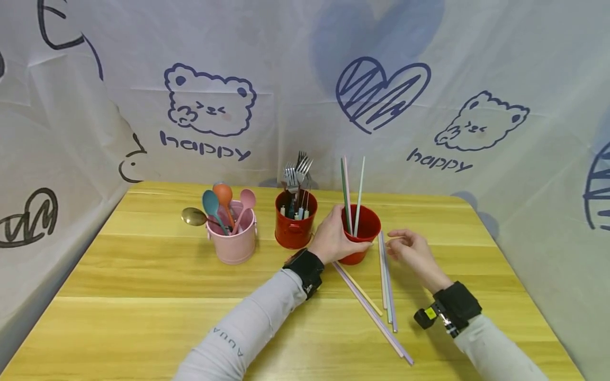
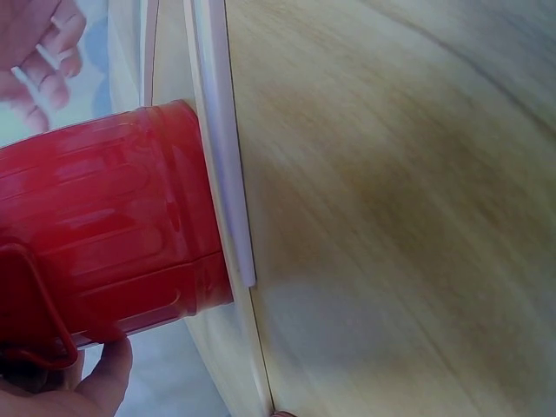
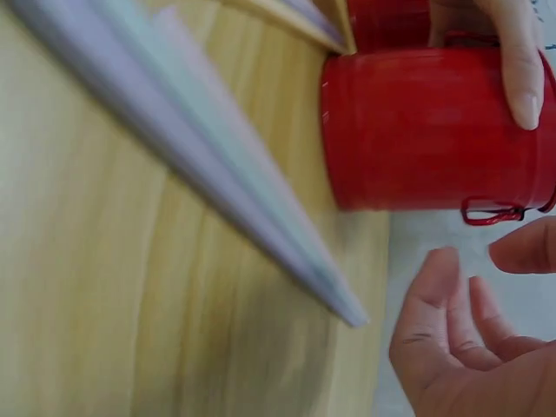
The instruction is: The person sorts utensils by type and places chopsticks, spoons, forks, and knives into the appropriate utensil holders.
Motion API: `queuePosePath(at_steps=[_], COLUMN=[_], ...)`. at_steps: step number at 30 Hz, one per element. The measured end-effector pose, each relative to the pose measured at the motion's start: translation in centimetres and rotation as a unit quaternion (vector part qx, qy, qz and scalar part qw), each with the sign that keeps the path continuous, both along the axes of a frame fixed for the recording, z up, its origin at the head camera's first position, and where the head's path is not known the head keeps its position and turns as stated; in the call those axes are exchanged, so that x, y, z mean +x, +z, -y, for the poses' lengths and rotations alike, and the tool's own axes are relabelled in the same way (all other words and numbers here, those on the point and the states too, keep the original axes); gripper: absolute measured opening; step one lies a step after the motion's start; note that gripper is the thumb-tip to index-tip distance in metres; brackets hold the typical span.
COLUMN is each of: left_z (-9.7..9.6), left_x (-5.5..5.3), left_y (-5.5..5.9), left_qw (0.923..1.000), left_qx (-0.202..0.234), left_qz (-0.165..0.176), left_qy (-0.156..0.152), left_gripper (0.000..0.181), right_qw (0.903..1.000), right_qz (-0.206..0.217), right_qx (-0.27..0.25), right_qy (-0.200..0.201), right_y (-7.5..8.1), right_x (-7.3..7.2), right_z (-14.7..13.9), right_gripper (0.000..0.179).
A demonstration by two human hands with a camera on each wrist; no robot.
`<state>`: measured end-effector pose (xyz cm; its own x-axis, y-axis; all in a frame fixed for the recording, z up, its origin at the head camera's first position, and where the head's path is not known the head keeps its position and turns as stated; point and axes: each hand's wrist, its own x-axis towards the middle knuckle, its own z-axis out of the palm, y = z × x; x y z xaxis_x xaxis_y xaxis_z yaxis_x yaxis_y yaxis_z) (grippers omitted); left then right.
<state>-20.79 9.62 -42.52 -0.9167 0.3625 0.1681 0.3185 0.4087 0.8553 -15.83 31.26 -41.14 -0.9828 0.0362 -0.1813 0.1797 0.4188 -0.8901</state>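
Wooden bench (image 1: 143, 296), pale yellow grain, carrying all items; white printed cloth (image 1: 295, 79) with bears and hearts hangs behind it.

Left hand (image 1: 333, 238): fingers curled round the near side of the red bucket (image 1: 364, 233), thumb on its wall in the left wrist view. The bucket stands upright under these fingers and holds three chopsticks (image 1: 350, 196) standing on end, green, pink and white.

Right hand (image 1: 412, 251): just right of the red bucket, apart from it, fingers loosely bent and spread, thumb near the forefinger; it holds nothing that can be made out.

Loose chopsticks, bench: one group (image 1: 387, 280) lies directly below the right fingers, running toward the person; a second, lilac and yellow (image 1: 371, 312), lies slantwise between the two wrists, one end at the bucket's foot.

Second red bucket (image 1: 294, 225), left of the left fingers, holds forks (image 1: 296, 174).

Pink bucket (image 1: 234, 238), further left, holds coloured spoons (image 1: 224, 203).
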Motion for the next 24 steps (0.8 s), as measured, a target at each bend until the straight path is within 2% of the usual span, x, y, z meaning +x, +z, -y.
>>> queuePosePath(at_steps=[3,5,8,10,13,24], left_z=[0.0,-0.1,-0.1,0.0,0.0,0.0], left_x=[0.0,0.0,0.0,0.0,0.1,0.1], left_y=[0.0,-0.1,-0.1,0.0,0.0,0.2], left_qw=[1.0,1.0,1.0,1.0,1.0,0.9999], left_qx=[0.002,0.003,0.002,0.001,-0.001,-0.007], left_qz=[0.005,0.005,0.002,0.001,0.004,0.008], left_qy=[0.0,0.001,0.002,0.002,0.003,0.003], left_gripper=[0.09,0.09,0.09,0.089,0.089,0.088], right_qw=[0.9992,0.9942,0.9743,0.9602,0.9534,0.9551], right_qz=[-0.006,-0.032,-0.08,-0.098,-0.099,-0.045], right_qx=[0.037,0.1,0.208,0.26,0.283,0.288], right_qy=[0.011,0.02,0.03,0.031,0.036,0.051], right_y=[-0.5,-0.9,-1.5,-1.8,-2.2,-2.8], right_x=[0.2,0.3,0.5,0.6,0.7,0.5], right_z=[-0.3,-0.5,-0.8,-0.8,-0.8,-0.4], right_gripper=[0.042,0.041,0.036,0.034,0.033,0.044])
